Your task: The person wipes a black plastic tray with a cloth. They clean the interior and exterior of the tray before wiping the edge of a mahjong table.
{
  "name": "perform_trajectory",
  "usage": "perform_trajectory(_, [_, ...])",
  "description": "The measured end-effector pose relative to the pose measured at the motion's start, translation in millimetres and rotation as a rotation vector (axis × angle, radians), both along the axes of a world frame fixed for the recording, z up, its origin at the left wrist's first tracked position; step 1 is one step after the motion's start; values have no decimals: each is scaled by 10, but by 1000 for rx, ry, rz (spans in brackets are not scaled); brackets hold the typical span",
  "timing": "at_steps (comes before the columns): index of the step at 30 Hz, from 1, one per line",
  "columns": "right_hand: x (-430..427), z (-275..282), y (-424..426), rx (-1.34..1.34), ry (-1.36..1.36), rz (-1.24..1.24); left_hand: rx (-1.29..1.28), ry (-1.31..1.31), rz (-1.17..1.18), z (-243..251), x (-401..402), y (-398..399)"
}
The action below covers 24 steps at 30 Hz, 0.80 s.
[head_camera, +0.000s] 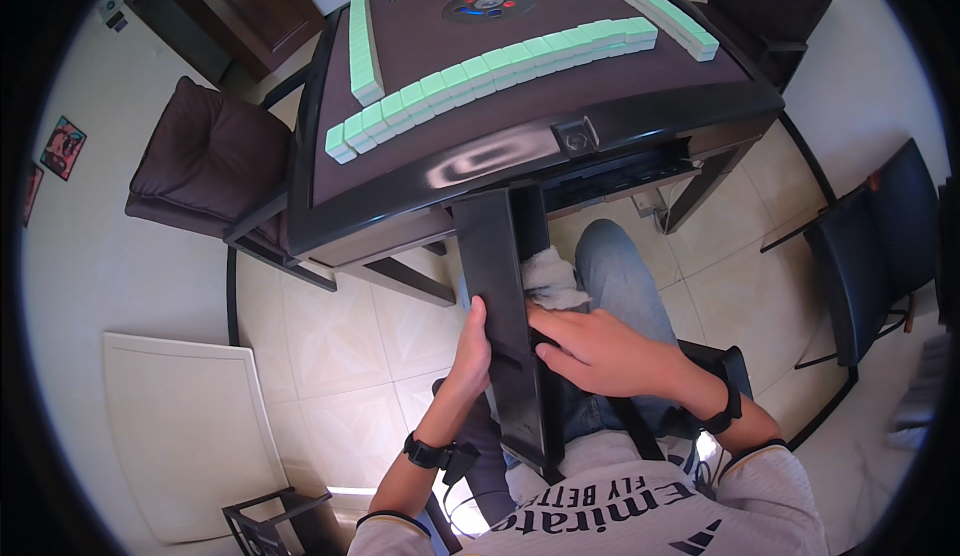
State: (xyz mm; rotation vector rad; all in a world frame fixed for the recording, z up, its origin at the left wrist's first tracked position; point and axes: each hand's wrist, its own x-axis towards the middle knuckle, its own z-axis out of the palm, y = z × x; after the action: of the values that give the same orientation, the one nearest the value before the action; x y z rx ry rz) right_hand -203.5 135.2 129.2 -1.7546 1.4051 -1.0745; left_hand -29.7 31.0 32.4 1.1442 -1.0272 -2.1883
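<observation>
A long black drawer-like box (491, 278) stands upright or tilted over my lap, its top end against the front edge of the mahjong table (390, 200). My left hand (472, 346) grips the box from the left side, thumb along its broad outer face and fingers hidden behind. On the right, my right hand (600, 350) presses a crumpled grey-white cloth (555, 278) at the hollow side of the box. The fingertips of that hand are partly hidden inside the hollow.
Green-backed mahjong tiles (480, 68) stand in rows around the tabletop's central dial (491, 5). Below the table's front edge is an open slot (619, 173). A cushioned chair (210, 151) stands left, a black chair (862, 256) right. A white panel (187, 428) leans at the lower left.
</observation>
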Motion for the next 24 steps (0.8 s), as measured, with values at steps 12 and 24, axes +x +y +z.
perform_trajectory(12, [-83,-350,-21,352,101,294,-371,4,-148,-222,107,-45])
perform_trajectory(24, [-296,-392,-76,879,-455,438,-901,-138,-107,207,61,87])
